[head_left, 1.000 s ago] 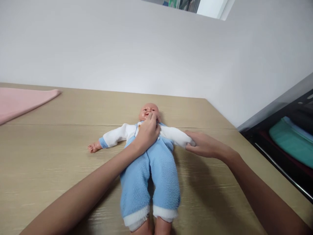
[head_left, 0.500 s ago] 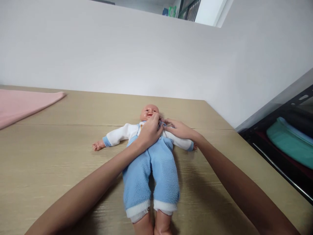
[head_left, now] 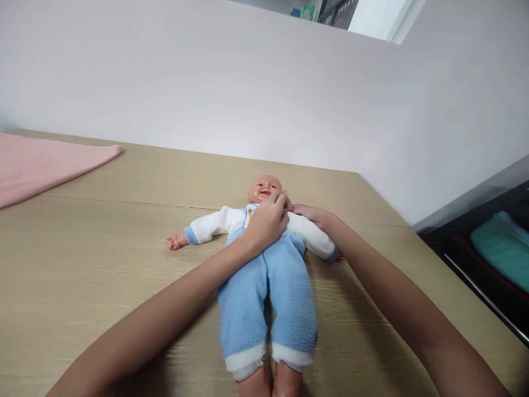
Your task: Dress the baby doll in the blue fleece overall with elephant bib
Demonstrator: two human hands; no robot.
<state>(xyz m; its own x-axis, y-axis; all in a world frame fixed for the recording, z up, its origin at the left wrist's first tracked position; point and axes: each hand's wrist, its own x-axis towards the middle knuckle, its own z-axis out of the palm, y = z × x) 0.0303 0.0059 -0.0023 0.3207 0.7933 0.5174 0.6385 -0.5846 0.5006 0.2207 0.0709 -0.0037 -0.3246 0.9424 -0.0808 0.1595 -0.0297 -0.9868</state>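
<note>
A baby doll (head_left: 268, 286) in fuzzy blue overalls and a white top lies on its back, arms spread and head away from me. My left hand (head_left: 270, 219) rests across its chest, fingers curled closed on the clothes at the collar, just under the chin. At the shoulder on the right, my right hand (head_left: 311, 213) reaches in behind the white sleeve (head_left: 309, 234). Its fingers are held together, and their tips are hidden by the left hand and the sleeve, so what they pinch cannot be made out.
The doll lies on a wooden table (head_left: 124, 264) that meets a pale wall (head_left: 231, 82). A folded pink cloth (head_left: 53, 165) lies at the far left. Past the table's right edge stands a black rack (head_left: 458, 237) holding green fabric (head_left: 502, 248).
The view has shifted, so the doll sits slightly farther right. My right hand has slid lower behind the doll's shoulder, and the sleeve now bulges in front of it. My left hand stays at the collar.
</note>
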